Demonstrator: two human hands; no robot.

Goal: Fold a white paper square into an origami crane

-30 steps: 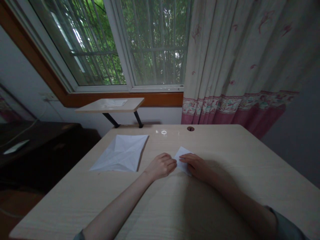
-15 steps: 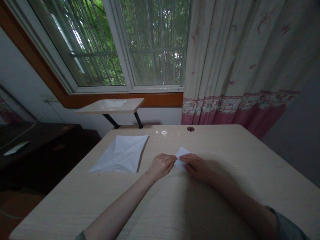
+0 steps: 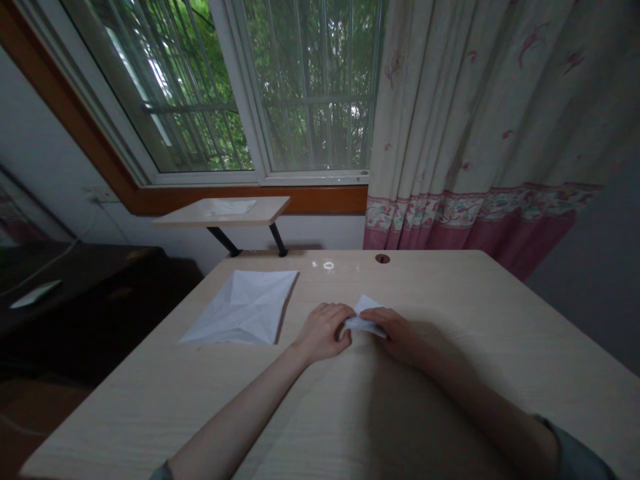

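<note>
A small folded piece of white paper [image 3: 366, 324] is between my two hands, over the middle of the pale wooden desk [image 3: 310, 413]. My left hand [image 3: 327, 330] grips its left side, with the thumb low and the fingers on top. On its right side, my right hand [image 3: 395, 332] closes over the paper with the fingers above. The paper's near edge is lifted and curved, while a pointed corner sticks out at the far side. Parts of the paper are hidden under my fingers.
Left of my hands lies a larger creased white paper sheet [image 3: 245, 307]. A raised shelf [image 3: 195, 217] on black legs, bearing another white paper [image 3: 233, 207], stands at the back left. A round cable hole [image 3: 383, 259] sits near the far edge, before a curtain [image 3: 440, 133].
The near part of the small paper has risen off the desk and bent. My left thumb has moved lower, apart from the fingers. My right hand has hardly shifted.
</note>
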